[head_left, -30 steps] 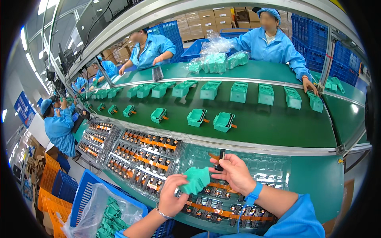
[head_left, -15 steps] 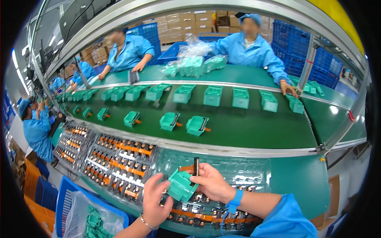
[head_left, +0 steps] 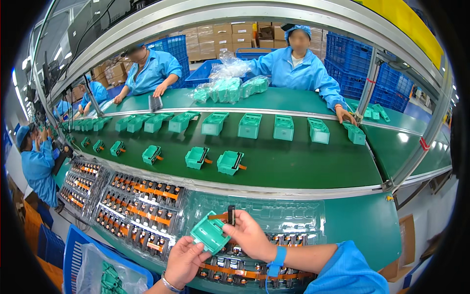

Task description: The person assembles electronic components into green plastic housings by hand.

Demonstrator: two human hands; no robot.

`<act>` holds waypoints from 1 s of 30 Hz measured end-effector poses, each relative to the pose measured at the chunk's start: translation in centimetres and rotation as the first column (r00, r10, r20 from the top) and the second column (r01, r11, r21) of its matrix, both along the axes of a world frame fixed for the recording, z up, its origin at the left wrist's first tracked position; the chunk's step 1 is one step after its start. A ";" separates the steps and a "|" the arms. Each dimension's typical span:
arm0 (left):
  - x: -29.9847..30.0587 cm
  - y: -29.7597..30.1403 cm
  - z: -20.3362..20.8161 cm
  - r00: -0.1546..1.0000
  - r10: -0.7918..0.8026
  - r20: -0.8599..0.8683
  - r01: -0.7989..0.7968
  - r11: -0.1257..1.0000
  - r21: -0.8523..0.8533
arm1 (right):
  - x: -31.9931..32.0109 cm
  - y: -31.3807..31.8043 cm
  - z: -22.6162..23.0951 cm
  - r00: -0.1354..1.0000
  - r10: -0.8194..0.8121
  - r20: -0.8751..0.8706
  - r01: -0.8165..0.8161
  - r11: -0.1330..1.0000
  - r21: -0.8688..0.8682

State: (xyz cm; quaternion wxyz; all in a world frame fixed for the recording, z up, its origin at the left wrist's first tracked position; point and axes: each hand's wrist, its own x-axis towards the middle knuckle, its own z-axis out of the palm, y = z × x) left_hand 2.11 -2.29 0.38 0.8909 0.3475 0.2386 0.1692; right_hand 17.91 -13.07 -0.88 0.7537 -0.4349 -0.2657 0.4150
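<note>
Green conveyor belt (head_left: pixel 293 166) fills the middle of the frame, and the work sits below it at lower centre. A green plastic housing (head_left: pixel 210 236) is tilted, its open face up and its long axis running from lower left to upper right. Left hand (head_left: pixel 183 262) grips its lower edge, fingers curled under it. Right hand (head_left: pixel 249 236), just right of the housing, pinches a small black part with an orange strip (head_left: pixel 229 214) directly above the housing's upper corner. Clear trays of black-and-orange parts (head_left: pixel 142 193) lie beneath and to the left.
</note>
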 end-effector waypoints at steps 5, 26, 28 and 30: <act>0.5 0.7 1.0 0.981 0.196 -0.002 -0.191 0.958 0.212 | 3.3 -0.6 0.4 0.963 -0.242 -0.120 0.240 0.970 -0.034; 0.9 -1.3 0.6 0.999 0.045 0.031 -0.055 0.862 0.504 | 2.9 -2.1 2.9 0.623 -0.092 0.777 0.196 0.980 -0.042; 0.9 -1.4 0.6 0.998 0.051 0.035 -0.062 0.873 0.483 | 3.3 -2.2 2.4 0.651 -0.023 0.758 0.163 0.981 -0.110; 1.0 -1.5 0.8 0.999 0.053 0.011 -0.052 0.874 0.483 | 3.8 -2.1 1.5 0.801 0.029 0.598 0.109 0.975 -0.194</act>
